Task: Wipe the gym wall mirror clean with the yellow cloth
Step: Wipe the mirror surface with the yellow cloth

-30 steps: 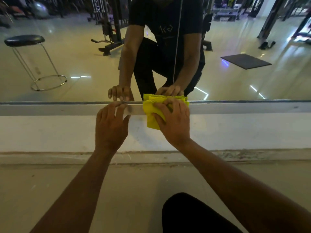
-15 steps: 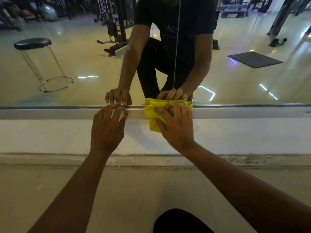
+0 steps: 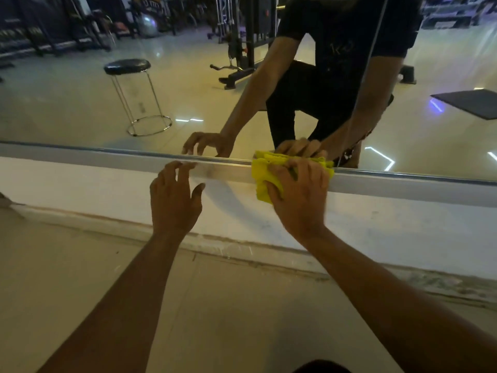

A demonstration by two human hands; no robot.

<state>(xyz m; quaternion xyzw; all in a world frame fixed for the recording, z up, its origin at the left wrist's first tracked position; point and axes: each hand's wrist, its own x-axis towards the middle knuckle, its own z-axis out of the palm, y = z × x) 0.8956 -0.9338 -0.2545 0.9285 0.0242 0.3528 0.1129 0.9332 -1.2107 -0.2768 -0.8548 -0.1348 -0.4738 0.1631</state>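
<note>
The gym wall mirror (image 3: 80, 103) fills the upper part of the view, and the work sits at its very bottom, along the metal strip (image 3: 403, 185) that edges the glass. The glass just above the strip shows the floor and a stool in reflection without obvious smears, though the dim light and glare make it hard to judge how clean it really is; I would say the lower edge is the part in hand and anything higher cannot be assessed from here. Below the strip runs a white wall band (image 3: 80, 184), then the floor (image 3: 242, 305). The right hand (image 3: 301, 195) lies over the strip, its fingers (image 3: 309, 170) curled round the bunched yellow cloth (image 3: 261, 181) and pressing it against the strip and the glass edge. The left hand (image 3: 174, 200) rests beside it along the strip, holding nothing, its fingers spread and lightly bent with the tips touching the metal. The strip beyond the right hand probably remains to wipe.
</note>
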